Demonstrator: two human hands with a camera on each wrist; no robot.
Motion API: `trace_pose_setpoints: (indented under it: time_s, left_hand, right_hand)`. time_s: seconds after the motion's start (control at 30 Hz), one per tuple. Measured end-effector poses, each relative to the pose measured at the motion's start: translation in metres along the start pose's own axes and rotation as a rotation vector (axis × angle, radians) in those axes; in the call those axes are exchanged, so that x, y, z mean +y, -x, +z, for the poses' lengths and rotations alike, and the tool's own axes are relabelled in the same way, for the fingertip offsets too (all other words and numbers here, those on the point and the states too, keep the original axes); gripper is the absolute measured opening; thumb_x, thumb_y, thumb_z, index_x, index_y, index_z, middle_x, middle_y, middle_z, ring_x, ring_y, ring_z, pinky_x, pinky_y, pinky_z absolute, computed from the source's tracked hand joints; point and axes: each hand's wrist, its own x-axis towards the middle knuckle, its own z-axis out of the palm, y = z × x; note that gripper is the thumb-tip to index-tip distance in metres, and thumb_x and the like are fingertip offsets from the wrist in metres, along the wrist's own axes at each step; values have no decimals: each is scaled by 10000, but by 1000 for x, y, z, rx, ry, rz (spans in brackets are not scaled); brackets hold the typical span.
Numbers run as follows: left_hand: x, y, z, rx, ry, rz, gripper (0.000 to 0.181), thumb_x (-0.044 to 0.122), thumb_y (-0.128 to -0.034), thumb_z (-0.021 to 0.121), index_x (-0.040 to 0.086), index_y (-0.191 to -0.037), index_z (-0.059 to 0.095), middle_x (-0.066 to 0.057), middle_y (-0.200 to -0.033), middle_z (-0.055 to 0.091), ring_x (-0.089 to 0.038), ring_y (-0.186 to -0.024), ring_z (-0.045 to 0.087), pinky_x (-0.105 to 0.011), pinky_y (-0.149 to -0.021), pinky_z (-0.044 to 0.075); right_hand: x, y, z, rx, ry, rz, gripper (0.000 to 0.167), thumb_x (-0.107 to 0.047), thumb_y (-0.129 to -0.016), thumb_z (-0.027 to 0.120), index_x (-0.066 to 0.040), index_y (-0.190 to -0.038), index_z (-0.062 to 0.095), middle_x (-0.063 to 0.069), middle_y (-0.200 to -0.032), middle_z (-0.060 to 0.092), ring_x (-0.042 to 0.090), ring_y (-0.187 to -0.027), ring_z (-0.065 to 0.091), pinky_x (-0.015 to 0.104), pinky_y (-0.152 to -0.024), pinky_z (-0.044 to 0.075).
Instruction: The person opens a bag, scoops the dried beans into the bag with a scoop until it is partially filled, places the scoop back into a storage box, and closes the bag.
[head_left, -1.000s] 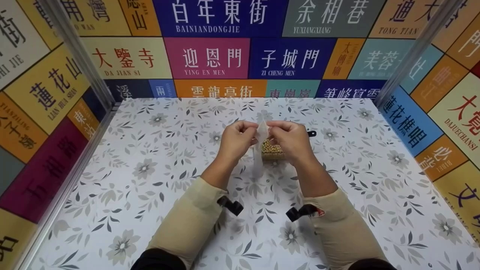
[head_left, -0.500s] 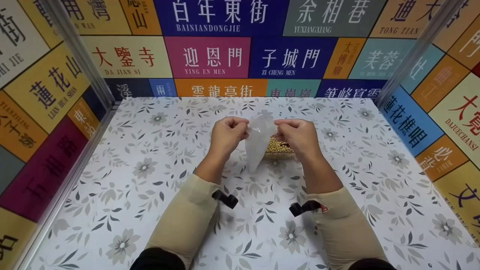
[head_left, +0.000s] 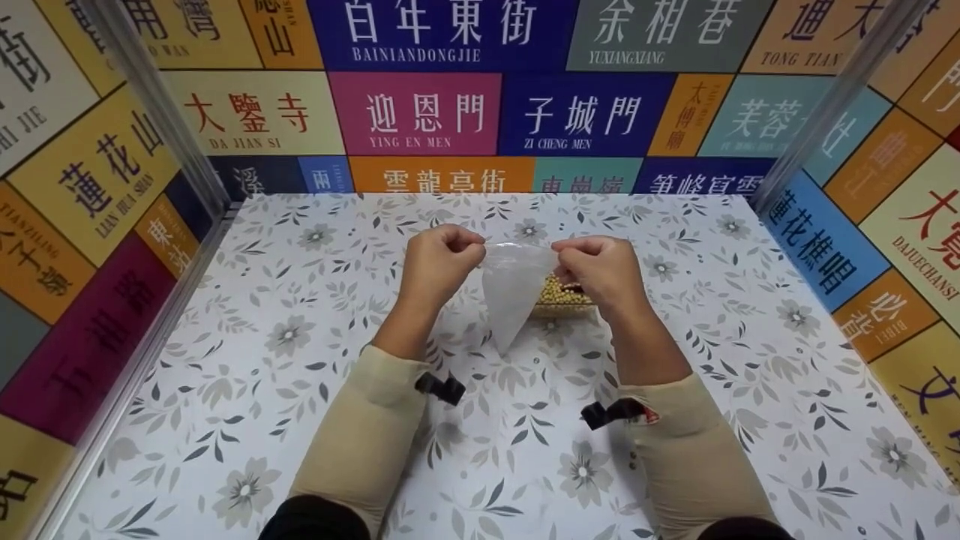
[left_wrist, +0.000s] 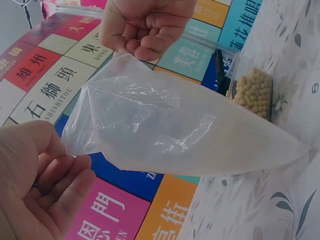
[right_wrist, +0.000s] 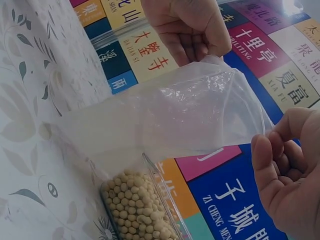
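Observation:
A translucent, cone-shaped plastic bag (head_left: pixel 514 289) hangs point down between the two hands, its wide edge stretched at the top. The left hand (head_left: pixel 439 266) pinches one upper corner between thumb and finger, while the right hand (head_left: pixel 604 274) pinches the opposite corner. In the left wrist view the bag (left_wrist: pixel 160 125) looks empty. Behind it and partly covered by it and the right hand stands a clear box of round yellowish beans (head_left: pixel 562 300); the beans (right_wrist: pixel 135 205) also show in the right wrist view.
A white table with a grey leaf and flower print (head_left: pixel 300 420) lies beneath the hands. Panels with coloured signs (head_left: pixel 420 112) rise at the back and both sides. Something black (left_wrist: pixel 221 72) stands at the bean box in the left wrist view.
The hands have moved apart, the left one farther to the left, and the bag between them has spread from a narrow strip to a wide triangle. Both pinches have stayed on it.

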Motion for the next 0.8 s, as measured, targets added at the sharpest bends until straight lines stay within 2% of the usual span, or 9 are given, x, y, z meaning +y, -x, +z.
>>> trace_pose_setpoints:
  time_s: [0.07, 0.17, 0.27, 0.37, 0.43, 0.53, 0.63, 0.7, 0.8]
  left_hand:
    - [0, 0, 1, -10, 9, -6, 84, 262, -954, 734, 237, -986, 808, 19, -928, 731, -180, -881, 661, -277, -741, 573]
    - [-1, 0, 3, -23, 11, 34, 112, 260, -961, 715, 230, -1028, 800, -1, -944, 716, -180, -881, 640, -278, -748, 564]
    - [-4, 0, 5, -41, 33, 129, 152, 251, -966, 705, 219, -1088, 791, 2, -979, 729, -165, -888, 641, -284, -773, 575]
    - [-7, -1, 8, -81, 90, 243, 201, 237, -988, 688, 218, -1162, 786, 29, -1076, 768, -129, -959, 698, -301, -843, 610]
    - [-10, -2, 8, -129, 136, 310, 231, 217, -1007, 667, 202, -1205, 784, 47, -1214, 771, -106, -1079, 722, -307, -929, 624]
    - [-13, -2, 8, -218, 175, 403, 282, 131, -1001, 621, 179, -1229, 780, 35, -1423, 701, -110, -1314, 659, -326, -1088, 590]
    - [-15, -2, 8, -291, 153, 482, 321, 81, -955, 614, 167, -1219, 776, 19, -1563, 597, -130, -1451, 553, -359, -1200, 515]
    - [-17, -3, 9, -313, 112, 525, 288, 106, -946, 647, 180, -1193, 775, 16, -1575, 579, -145, -1455, 540, -378, -1214, 502]
    - [-20, -4, 10, -317, 71, 553, 179, 190, -966, 719, 190, -1136, 774, 37, -1527, 607, -144, -1412, 567, -383, -1200, 514]
  right_hand:
    - [0, 0, 1, -9, -4, -7, 231, -164, -977, 659, -63, -1109, 820, 15, -826, 754, 133, -746, 719, 308, -742, 662]
    - [0, 0, 3, -18, -9, -21, 241, -176, -990, 656, -64, -1128, 819, 7, -806, 753, 127, -746, 726, 286, -737, 656]
    - [0, 0, 4, -27, -29, -34, 250, -171, -1003, 652, -48, -1149, 812, 7, -819, 759, 126, -759, 743, 270, -749, 664]
    - [1, 0, 6, -36, -74, -50, 257, -143, -1009, 641, -20, -1168, 802, 19, -841, 762, 135, -768, 747, 280, -765, 673]
    - [1, 0, 6, -40, -100, -59, 262, -129, -1011, 635, -4, -1177, 795, 21, -845, 764, 138, -767, 746, 284, -760, 674]
    - [2, -1, 7, -43, -123, -65, 270, -124, -1017, 635, 16, -1192, 786, 20, -847, 763, 140, -772, 745, 279, -758, 674]
    - [3, -2, 8, -45, -126, -55, 278, -137, -1023, 640, 17, -1208, 779, 16, -859, 763, 140, -790, 747, 269, -770, 672]
    - [3, -2, 8, -47, -123, -48, 283, -149, -1026, 642, 10, -1216, 778, 12, -869, 763, 137, -803, 749, 261, -776, 669]
    - [3, -2, 8, -48, -109, -40, 278, -171, -1024, 648, -20, -1211, 789, 3, -867, 770, 131, -807, 752, 256, -766, 663]
